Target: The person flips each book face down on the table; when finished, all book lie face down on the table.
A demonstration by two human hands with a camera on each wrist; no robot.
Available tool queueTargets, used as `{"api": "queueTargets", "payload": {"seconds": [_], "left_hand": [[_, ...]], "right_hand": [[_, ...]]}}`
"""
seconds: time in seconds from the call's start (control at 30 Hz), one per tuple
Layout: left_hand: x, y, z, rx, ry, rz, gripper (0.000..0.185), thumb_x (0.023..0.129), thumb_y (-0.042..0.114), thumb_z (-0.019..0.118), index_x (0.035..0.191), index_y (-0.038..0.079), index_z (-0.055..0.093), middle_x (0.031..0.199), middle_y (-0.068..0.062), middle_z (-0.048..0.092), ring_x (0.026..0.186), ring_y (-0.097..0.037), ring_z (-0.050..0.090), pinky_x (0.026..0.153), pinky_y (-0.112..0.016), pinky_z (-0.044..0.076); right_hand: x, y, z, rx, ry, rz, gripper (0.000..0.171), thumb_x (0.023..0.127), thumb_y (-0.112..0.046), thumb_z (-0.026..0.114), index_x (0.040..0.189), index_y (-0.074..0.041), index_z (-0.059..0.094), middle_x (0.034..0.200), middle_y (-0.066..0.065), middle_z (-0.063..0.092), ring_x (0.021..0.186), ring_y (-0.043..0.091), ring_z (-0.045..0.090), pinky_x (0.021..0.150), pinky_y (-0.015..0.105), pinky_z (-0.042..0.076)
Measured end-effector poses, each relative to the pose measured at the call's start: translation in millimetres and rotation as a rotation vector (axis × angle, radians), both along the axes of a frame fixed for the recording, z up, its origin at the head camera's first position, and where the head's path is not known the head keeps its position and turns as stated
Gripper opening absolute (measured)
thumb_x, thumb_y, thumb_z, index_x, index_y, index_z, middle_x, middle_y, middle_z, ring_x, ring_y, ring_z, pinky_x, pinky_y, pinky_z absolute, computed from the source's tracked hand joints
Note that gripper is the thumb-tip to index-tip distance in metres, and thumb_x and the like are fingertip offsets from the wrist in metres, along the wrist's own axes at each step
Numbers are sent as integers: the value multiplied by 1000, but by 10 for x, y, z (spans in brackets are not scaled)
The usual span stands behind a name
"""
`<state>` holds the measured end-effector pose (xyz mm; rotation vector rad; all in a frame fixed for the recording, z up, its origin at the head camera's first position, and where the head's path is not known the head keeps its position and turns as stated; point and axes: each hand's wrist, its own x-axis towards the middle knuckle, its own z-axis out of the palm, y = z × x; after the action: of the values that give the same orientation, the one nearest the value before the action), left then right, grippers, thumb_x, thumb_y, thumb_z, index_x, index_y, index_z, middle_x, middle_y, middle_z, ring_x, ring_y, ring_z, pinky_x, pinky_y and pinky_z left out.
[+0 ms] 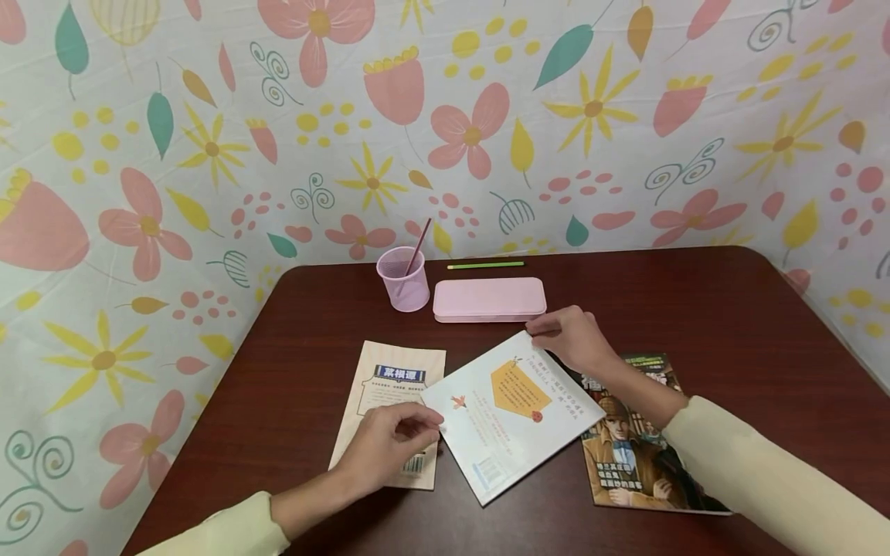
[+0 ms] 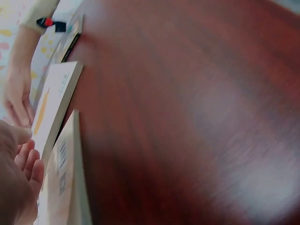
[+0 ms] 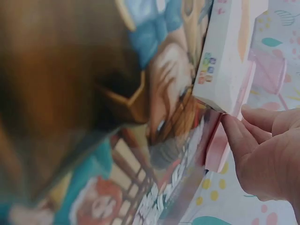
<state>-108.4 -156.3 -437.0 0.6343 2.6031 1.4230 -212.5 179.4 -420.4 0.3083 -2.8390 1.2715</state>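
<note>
A white book (image 1: 514,417) with an orange patch and a barcode lies turned at an angle in the middle of the table. My right hand (image 1: 573,340) pinches its far corner; in the right wrist view, thumb and fingers (image 3: 236,133) meet at that corner. At the book's left edge is my left hand (image 1: 392,444), fingers loosely bent, fingertips right beside the edge. Beneath this hand lies a beige book (image 1: 354,401) with a blue title panel, partly hidden by it. Under my right forearm, a magazine-like book (image 1: 626,463) shows a man in a brown coat on its cover.
Behind the books lies a pink pencil case (image 1: 490,297). A pink mesh pen cup (image 1: 405,282) holding one dark red pencil (image 1: 419,245) stands to its left. Near the table's back edge is a green pencil (image 1: 487,266). A flower-patterned cloth (image 1: 452,154) hangs behind the table (image 1: 730,324).
</note>
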Motion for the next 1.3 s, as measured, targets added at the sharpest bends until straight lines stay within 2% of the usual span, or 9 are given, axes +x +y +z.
{"api": "queueTargets", "payload": {"seconds": [0.17, 0.4, 0.63, 0.7, 0.9, 1.07, 1.17, 1.3], "left_hand": [[-147, -16, 59, 5, 64, -4, 17, 94, 5, 81, 111, 9, 80, 104, 3, 79, 92, -9, 73, 80, -28, 62], [-352, -33, 125, -15, 130, -51, 28, 95, 10, 82, 122, 9, 77, 118, 6, 77, 109, -16, 71, 95, -35, 58], [-556, -52, 132, -28, 75, -160, 55, 94, 14, 84, 145, 10, 65, 143, 2, 67, 119, -28, 69, 102, -40, 56], [-608, -64, 124, -39, 53, -189, 64, 93, 15, 85, 151, 11, 60, 151, 3, 61, 128, -27, 65, 107, -39, 53], [-754, -116, 78, -89, 26, -256, 81, 89, 17, 89, 160, 13, 49, 162, 8, 49, 135, -23, 59, 110, -40, 50], [-831, -164, 31, -118, 1, -288, 88, 86, 18, 91, 162, 16, 47, 158, 1, 55, 129, -23, 58, 105, -36, 50], [-846, -174, 23, -130, -28, -294, 89, 85, 17, 92, 162, 19, 48, 142, -4, 65, 113, -23, 58, 98, -31, 51], [-843, -167, 19, -117, -75, -313, 88, 84, 13, 92, 161, 20, 49, 132, -5, 65, 106, -22, 58, 100, -28, 54]], "right_hand": [[123, 73, 70, 5, 2, 55, 30, 97, -2, 75, 126, 6, 75, 119, 22, 76, 107, 37, 74, 85, 45, 63], [327, 206, 139, -14, -9, 160, 40, 96, -2, 77, 135, 6, 69, 128, 23, 72, 113, 38, 73, 87, 43, 63], [554, 302, 150, -3, -13, 225, 49, 95, -5, 80, 140, 6, 65, 135, 25, 68, 120, 40, 69, 92, 44, 61], [614, 319, 148, 8, -13, 231, 54, 93, -6, 82, 142, 6, 64, 138, 25, 66, 122, 40, 68, 94, 45, 60], [758, 375, 138, 42, -15, 242, 64, 88, -7, 87, 145, 6, 60, 145, 25, 62, 129, 42, 64, 95, 46, 59], [850, 391, 108, 73, -12, 251, 72, 85, -10, 90, 147, 7, 58, 144, 26, 62, 124, 41, 67, 89, 44, 62], [900, 395, 107, 92, -12, 245, 75, 83, -10, 92, 147, 8, 57, 143, 27, 62, 120, 41, 69, 85, 40, 63], [965, 415, 107, 105, -7, 234, 78, 82, -7, 92, 148, 9, 55, 142, 29, 62, 119, 42, 69, 81, 36, 63]]}}
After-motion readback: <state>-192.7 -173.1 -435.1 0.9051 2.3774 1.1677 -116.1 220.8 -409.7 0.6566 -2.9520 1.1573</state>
